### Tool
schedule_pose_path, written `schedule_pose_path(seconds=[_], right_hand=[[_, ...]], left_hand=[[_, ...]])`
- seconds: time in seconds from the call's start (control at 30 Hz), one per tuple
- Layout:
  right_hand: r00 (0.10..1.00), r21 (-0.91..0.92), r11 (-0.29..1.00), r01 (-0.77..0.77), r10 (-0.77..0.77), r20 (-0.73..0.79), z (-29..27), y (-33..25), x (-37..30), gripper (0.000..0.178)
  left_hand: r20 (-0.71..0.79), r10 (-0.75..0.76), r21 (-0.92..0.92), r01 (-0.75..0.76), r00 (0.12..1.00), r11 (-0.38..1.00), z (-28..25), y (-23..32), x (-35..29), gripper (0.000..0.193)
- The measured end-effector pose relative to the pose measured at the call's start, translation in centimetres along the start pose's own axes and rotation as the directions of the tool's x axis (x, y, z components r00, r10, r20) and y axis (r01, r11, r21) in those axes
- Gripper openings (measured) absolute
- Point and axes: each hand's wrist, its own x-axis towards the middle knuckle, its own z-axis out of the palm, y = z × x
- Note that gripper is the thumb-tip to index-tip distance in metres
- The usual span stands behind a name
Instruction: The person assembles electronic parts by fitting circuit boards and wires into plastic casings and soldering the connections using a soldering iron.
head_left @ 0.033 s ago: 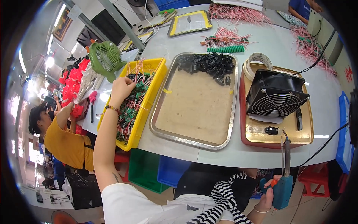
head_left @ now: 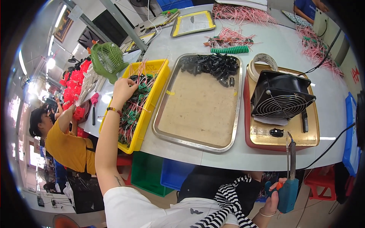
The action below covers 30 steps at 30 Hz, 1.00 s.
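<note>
My left hand (head_left: 123, 89) reaches into a yellow bin (head_left: 149, 110) full of small green circuit boards with red wires (head_left: 133, 110). Its fingers curl down among the boards, and whether they grip one is hidden. Below the table's front edge, my right hand (head_left: 272, 201) holds a blue soldering gun (head_left: 288, 193) with its metal tip pointing up. A wide metal tray (head_left: 197, 142) lies between the two hands, with a heap of black plastic parts (head_left: 213, 65) at its far end.
A black square fan (head_left: 281, 95) leans on a gold tray (head_left: 289, 138) at the right, with a tape roll (head_left: 262, 60) behind it. Red wire bundles (head_left: 243, 13) and a green coiled cable (head_left: 230, 49) lie further back. A person in a yellow shirt (head_left: 64, 146) works at the left.
</note>
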Motion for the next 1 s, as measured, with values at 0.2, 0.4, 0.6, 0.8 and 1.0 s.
schedule_pose_path(seconds=[0.2,0.4,0.6,0.8,1.0], right_hand=[[0.997,-0.003,0.997,0.071,-0.071,0.041,1.0,-0.6,0.4,0.053],[0.999,-0.015,0.999,0.040,-0.040,-0.003,0.7,-1.2,0.6,0.055],[0.996,-0.087,0.996,0.035,-0.042,-0.085,-0.4,-1.9,-0.2,0.059],[0.986,-0.093,0.995,0.018,-0.033,-0.160,-1.5,-0.9,-0.3,0.060],[0.989,-0.100,0.994,0.054,-0.067,-0.131,-1.4,-0.4,0.5,0.059]], left_hand=[[-0.188,0.218,0.023,-0.218,0.958,0.976,-4.0,7.8,1.2,0.015],[-0.021,0.501,-0.264,-0.488,0.865,0.832,-1.3,22.5,5.5,0.018],[0.106,0.407,-0.473,-0.314,0.907,0.823,10.3,22.8,17.7,0.026],[0.430,0.449,-0.755,0.040,0.783,0.654,13.4,23.0,19.8,0.027],[0.216,0.058,-0.898,0.175,0.975,0.403,10.7,22.2,19.3,0.020]])
